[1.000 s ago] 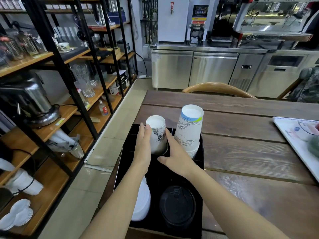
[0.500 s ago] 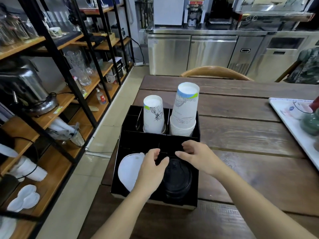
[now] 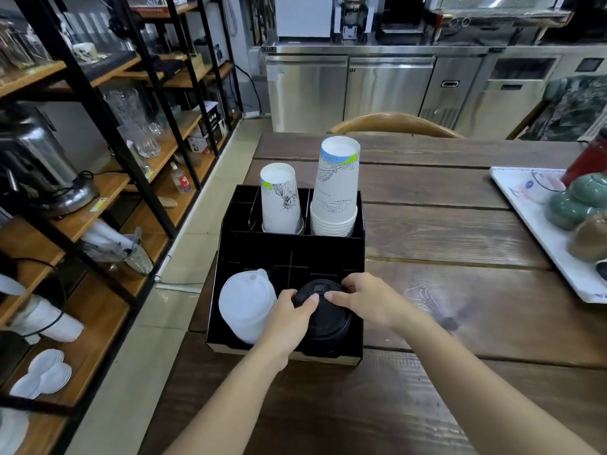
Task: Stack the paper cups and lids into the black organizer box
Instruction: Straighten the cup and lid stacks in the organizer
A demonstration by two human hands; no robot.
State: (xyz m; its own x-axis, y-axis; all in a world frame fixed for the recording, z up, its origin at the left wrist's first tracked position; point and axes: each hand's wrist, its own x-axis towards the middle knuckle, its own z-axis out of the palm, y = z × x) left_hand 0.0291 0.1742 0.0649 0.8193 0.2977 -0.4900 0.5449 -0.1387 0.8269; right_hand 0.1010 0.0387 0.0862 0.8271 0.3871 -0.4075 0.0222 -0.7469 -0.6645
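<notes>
The black organizer box (image 3: 289, 249) sits at the left edge of the wooden table (image 3: 460, 257). Its far compartments hold a short stack of upside-down paper cups (image 3: 281, 200) and, to the right, a taller stack of paper cups (image 3: 335, 188). The near left compartment holds tilted white lids (image 3: 244, 305). In the near right compartment is a stack of black lids (image 3: 328, 318). My left hand (image 3: 289, 310) grips the black lids from the left, and my right hand (image 3: 364, 298) grips them from the right, fingers over the top.
A white tray (image 3: 528, 221) with green and brown pots stands at the table's right edge. A wooden chair back (image 3: 394, 121) is behind the table. Black-framed wooden shelves (image 3: 98, 178) with glassware and appliances line the left; steel counters stand at the back.
Both hands left the short cup stack, came back to the near right compartment and closed on the black lids. The lids now sit higher than before.
</notes>
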